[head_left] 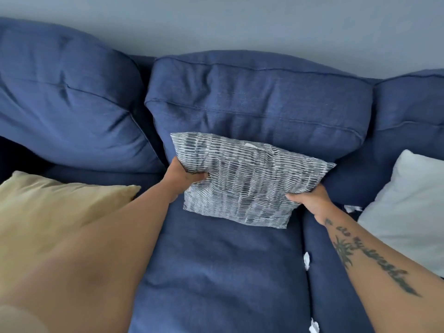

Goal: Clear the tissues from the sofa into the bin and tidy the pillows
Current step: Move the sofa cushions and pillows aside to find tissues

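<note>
On the sofa (216, 272), both hands (left (185, 179), right (310, 203)) grip the patterned pillow (249, 183) against the backrest, while tissues (306, 260) remain uncollected in the seat gap.

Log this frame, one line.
left hand grips grey striped fabric pillow | right hand grips it | white crumpled tissues in blue sofa seat gap

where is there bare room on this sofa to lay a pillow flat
The middle seat cushion is bare in front of the grey pillow, between the yellow pillow and the seam where tissues are wedged. The right seat is crowded: the white pillow and another tissue scrap sit there.
</note>
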